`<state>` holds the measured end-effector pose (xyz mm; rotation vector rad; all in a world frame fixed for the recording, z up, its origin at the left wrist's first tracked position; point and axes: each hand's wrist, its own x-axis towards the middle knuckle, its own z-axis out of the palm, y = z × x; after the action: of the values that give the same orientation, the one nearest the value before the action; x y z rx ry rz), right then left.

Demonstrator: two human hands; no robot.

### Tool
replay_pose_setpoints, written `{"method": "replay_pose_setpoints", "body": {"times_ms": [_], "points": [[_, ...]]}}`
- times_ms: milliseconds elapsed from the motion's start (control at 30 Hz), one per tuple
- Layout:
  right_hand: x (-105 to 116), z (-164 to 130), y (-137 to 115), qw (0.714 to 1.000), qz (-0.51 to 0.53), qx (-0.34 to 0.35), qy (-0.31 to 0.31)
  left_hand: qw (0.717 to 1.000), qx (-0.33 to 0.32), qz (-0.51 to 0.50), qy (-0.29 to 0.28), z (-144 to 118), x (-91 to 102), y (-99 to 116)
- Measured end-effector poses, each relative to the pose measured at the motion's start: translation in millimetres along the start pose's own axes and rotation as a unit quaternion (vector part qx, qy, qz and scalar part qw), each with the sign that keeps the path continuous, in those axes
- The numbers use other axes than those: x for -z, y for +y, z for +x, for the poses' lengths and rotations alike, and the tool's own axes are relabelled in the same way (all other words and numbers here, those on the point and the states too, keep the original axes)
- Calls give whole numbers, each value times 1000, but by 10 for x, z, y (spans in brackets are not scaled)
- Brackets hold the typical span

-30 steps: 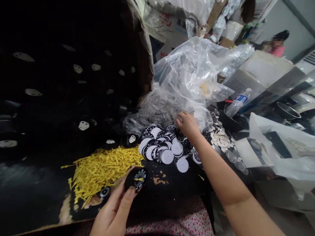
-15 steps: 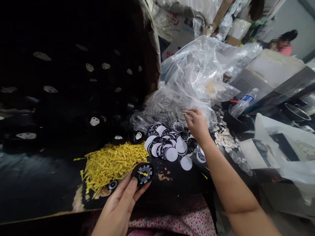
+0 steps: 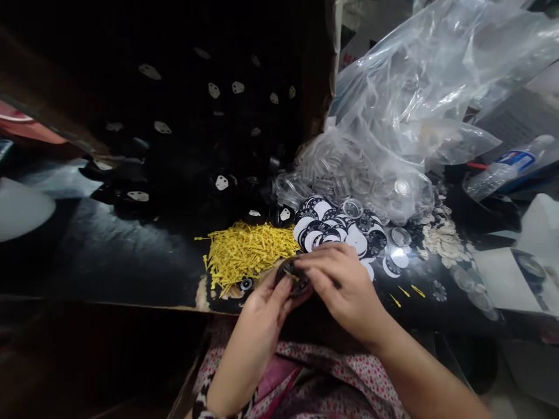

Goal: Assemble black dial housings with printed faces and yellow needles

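My left hand (image 3: 268, 302) grips a round black dial gauge (image 3: 293, 278) just above the table's front edge, thumb across its face. White markings and a yellow pointer show dimly on that face. The fingers of my right hand (image 3: 338, 276) are bent together against the gauge's upper right rim. Whether a clear cover lies under them I cannot tell. Behind my left hand is a heap of yellow pointers (image 3: 248, 250). Black and white dial discs (image 3: 325, 224) lie piled beyond my right hand, with one clear round cover (image 3: 351, 208) on top.
A clear plastic bag (image 3: 402, 99) spills clear covers (image 3: 336, 169) behind the discs. White metal plates (image 3: 445, 238) and a bottle (image 3: 506, 169) stand to the right. A large box holding black cases with white plates (image 3: 222, 183) opens at the back left. Loose yellow pointers (image 3: 404, 291) lie right.
My right hand has come back from the clear covers to the gauge in my left hand. The view has turned left, and the gauge is tilted differently.
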<state>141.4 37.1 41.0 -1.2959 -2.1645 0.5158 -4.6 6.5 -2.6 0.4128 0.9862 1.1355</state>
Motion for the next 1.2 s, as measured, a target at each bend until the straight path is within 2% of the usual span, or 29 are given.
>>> {"method": "replay_pose_setpoints", "body": {"times_ms": [67, 133, 233, 367, 433, 533, 567, 600, 633, 700, 767, 833, 900, 933, 1033, 1200], "points": [[-2, 70, -11, 998, 1, -69, -2, 994, -46, 95, -27, -32, 30, -59], [-46, 116, -24, 994, -37, -102, -19, 978, -89, 184, -37, -69, 43, -96], [-158, 127, -44, 994, -67, -87, -1, 956, -130, 261, -41, -104, 18, -105], [-279, 95, -70, 996, -21, -70, 42, 952, -126, 278, -13, -123, 24, -75], [-283, 82, -70, 997, 35, -63, 5, 956, -92, 280, 1, -205, 184, -52], [-219, 66, -36, 989, 118, -55, -73, 947, -37, 319, 25, -497, 684, 5], [-197, 64, -23, 986, 129, -65, -79, 934, -34, 353, 46, -615, 877, 39], [-182, 66, -16, 985, 131, -80, -74, 909, -61, 400, 99, -719, 1052, 84], [-179, 73, -21, 985, 130, -94, -69, 867, -109, 456, 170, -794, 1190, 141], [-204, 101, -71, 983, 138, -84, -84, 784, -201, 542, 226, -801, 1306, 291], [-245, 134, -163, 980, 148, -31, -127, 730, -296, 582, 201, -579, 1209, 488], [-260, 148, -249, 977, 140, 9, -159, 689, -377, 597, 166, -173, 985, 731], [-226, 126, -283, 979, 119, 4, -168, 624, -429, 628, 179, 284, 753, 990], [-195, 103, -278, 979, 109, -12, -169, 596, -433, 649, 192, 487, 662, 1104], [-105, 2, -211, 979, 95, -63, -169, 591, -428, 647, 220, 871, 533, 1288], [-141, -74, -143, 974, 91, -82, -189, 616, -400, 628, 258, 988, 582, 1191]]}}
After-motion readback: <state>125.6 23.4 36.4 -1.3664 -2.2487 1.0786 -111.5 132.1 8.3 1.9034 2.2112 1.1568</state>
